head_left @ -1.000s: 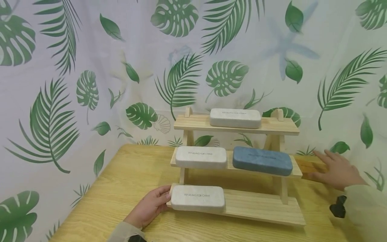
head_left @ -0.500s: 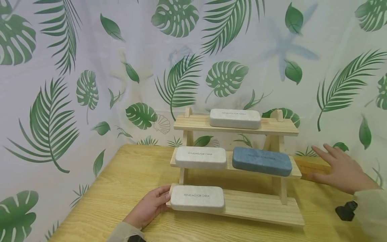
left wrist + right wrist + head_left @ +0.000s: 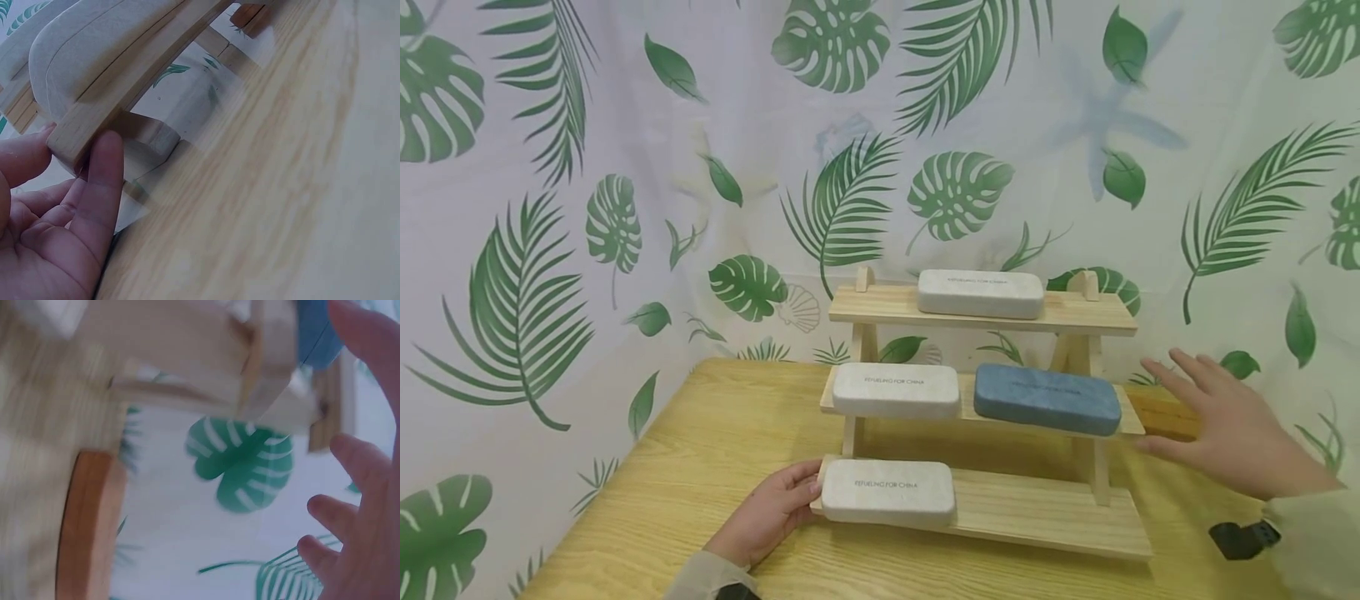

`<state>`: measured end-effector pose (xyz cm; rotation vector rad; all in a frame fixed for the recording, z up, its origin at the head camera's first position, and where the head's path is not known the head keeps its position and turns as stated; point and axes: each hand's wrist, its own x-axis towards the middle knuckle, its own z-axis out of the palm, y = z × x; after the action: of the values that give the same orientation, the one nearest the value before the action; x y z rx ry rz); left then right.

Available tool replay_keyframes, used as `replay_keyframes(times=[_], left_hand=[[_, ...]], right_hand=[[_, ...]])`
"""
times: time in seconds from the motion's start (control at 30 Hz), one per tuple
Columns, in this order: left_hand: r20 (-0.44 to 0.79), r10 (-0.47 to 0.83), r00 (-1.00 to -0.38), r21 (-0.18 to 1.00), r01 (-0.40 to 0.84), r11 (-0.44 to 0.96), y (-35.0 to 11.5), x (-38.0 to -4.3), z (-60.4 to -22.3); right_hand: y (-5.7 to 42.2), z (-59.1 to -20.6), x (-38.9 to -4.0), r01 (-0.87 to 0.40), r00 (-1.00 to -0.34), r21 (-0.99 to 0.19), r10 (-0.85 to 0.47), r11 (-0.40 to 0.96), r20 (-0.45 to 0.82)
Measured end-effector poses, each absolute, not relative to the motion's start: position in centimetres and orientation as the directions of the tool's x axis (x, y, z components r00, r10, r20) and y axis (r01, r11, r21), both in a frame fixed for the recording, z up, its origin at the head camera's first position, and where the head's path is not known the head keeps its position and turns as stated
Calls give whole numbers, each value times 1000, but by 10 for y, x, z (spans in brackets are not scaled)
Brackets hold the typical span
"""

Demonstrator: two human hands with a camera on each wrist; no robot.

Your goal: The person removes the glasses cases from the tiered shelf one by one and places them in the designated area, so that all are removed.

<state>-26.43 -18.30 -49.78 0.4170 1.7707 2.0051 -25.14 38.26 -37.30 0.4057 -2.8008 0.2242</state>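
A three-tier wooden display stand (image 3: 1052, 512) stands on the table, bearing glasses cases marked "REFUELING FOR CHINA". My left hand (image 3: 775, 507) pinches the left end of the bottom shelf; in the left wrist view its thumb and fingers lie about the board's end (image 3: 84, 134). A white case (image 3: 887, 493) sits right beside that hand. On the middle shelf are another white case (image 3: 895, 392) and a blue case (image 3: 1047, 402), the blue one slightly askew. A white case (image 3: 980, 296) lies on top. My right hand (image 3: 1236, 433), fingers spread, hovers by the middle shelf's right end, holding nothing.
An orange-brown wooden block (image 3: 1165, 418) lies on the table behind the right hand, and shows in the right wrist view as a long brown bar (image 3: 87, 531). A leaf-printed white curtain (image 3: 700, 217) backs the wooden table (image 3: 685, 467).
My right hand first drew slightly rightward, then moved left, closer to the stand's right side, with its fingers spread. My left hand stays on the bottom shelf's end; the cases keep their places.
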Motion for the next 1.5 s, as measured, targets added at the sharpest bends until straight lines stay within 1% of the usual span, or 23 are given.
replay_keyframes(times=[0.17, 0.33, 0.5, 0.7, 0.87, 0.97, 1.1, 1.33, 1.5], left_hand=[[-54, 507, -860, 989, -114, -89, -181, -264, -497], [-49, 509, -860, 991, -107, -85, -180, -264, -497], [-53, 507, -860, 991, -109, -82, -180, -264, -496], [-72, 502, -862, 988, -130, -80, -180, -263, -498], [-69, 496, -866, 989, -124, -78, -179, -262, -496], [-66, 494, -867, 991, -116, -71, -180, -262, -496], [-65, 495, -867, 991, -114, -69, -181, -263, -495], [-55, 502, -863, 991, -107, -75, -181, -263, -496], [-47, 505, -862, 992, -100, -77, -182, -263, -498]], right_hand=[[362, -365, -235, -332, -893, -106, -275, 937, 356], [342, -356, -223, -399, -853, -75, -339, 914, 398], [325, -355, -212, -449, -828, -58, -391, 891, 403], [299, -354, -198, -498, -808, -77, -430, 864, 403], [275, -351, -185, -577, -746, -74, -488, 813, 454], [260, -350, -181, -606, -730, -79, -515, 791, 450], [241, -355, -180, -620, -735, -93, -536, 779, 415], [209, -377, -182, -672, -714, -149, -581, 726, 389], [191, -389, -186, -700, -689, -147, -606, 699, 397]])
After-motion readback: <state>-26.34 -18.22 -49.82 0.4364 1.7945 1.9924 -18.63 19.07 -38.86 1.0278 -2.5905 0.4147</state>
